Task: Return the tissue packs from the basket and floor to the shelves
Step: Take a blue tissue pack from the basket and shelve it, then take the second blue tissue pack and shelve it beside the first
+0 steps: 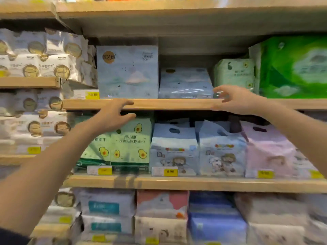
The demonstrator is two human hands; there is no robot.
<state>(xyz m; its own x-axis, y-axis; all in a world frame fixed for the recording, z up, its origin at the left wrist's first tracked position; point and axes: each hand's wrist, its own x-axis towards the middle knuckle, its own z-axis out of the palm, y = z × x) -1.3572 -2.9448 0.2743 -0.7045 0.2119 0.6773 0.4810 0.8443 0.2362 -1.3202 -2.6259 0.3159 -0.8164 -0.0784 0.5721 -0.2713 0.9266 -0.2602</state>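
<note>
A tall pale blue tissue pack (127, 71) stands upright on the middle wooden shelf (177, 103). Beside it on the right lies a lower blue tissue pack (185, 83), flat on the same shelf. My left hand (113, 115) is open, its fingers spread at the shelf's front edge, just below the tall pack. My right hand (231, 99) is open too, fingers apart, right beside the low pack's right end. Neither hand holds anything. No basket or floor is in view.
A pale green avocado pack (234, 73) and a large green pack (293, 68) fill the shelf's right side. Green avocado packs (131, 142), blue packs (174, 149) and a pink one (269, 151) line the shelf below. White cartoon packs (44, 55) are stacked at left.
</note>
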